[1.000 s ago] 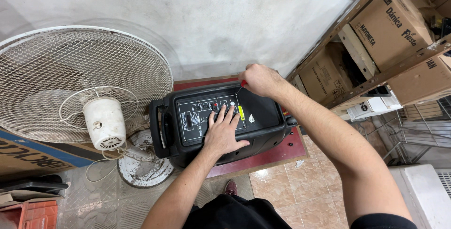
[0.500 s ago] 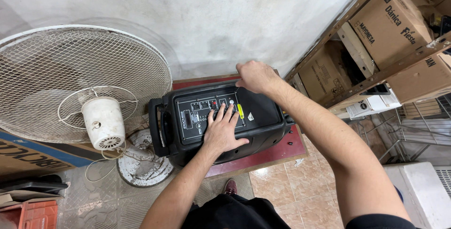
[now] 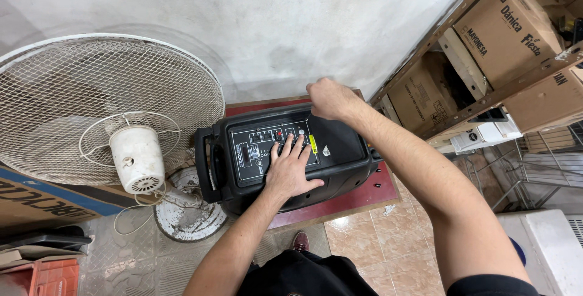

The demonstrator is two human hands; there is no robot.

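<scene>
A black portable speaker [image 3: 346, 150] lies on a red board [image 3: 370, 196] by the wall, its control panel [image 3: 255, 150] facing up. My left hand [image 3: 291, 168] rests flat on that panel, fingers spread over the knobs and buttons. My right hand [image 3: 328, 98] reaches over the speaker's far top edge with the fingers curled down behind it; what they touch is hidden. A carry handle [image 3: 206, 165] forms the speaker's left end.
A white pedestal fan [image 3: 109, 108] with a mesh guard leans close on the left, its round base [image 3: 185, 211] on the floor. Cardboard boxes [image 3: 504, 29] fill a metal rack on the right. A white appliance [image 3: 546, 247] stands at lower right, a red crate [image 3: 45, 278] at lower left.
My right hand has slid a little left along the speaker's far edge. My left hand stays on the control panel.
</scene>
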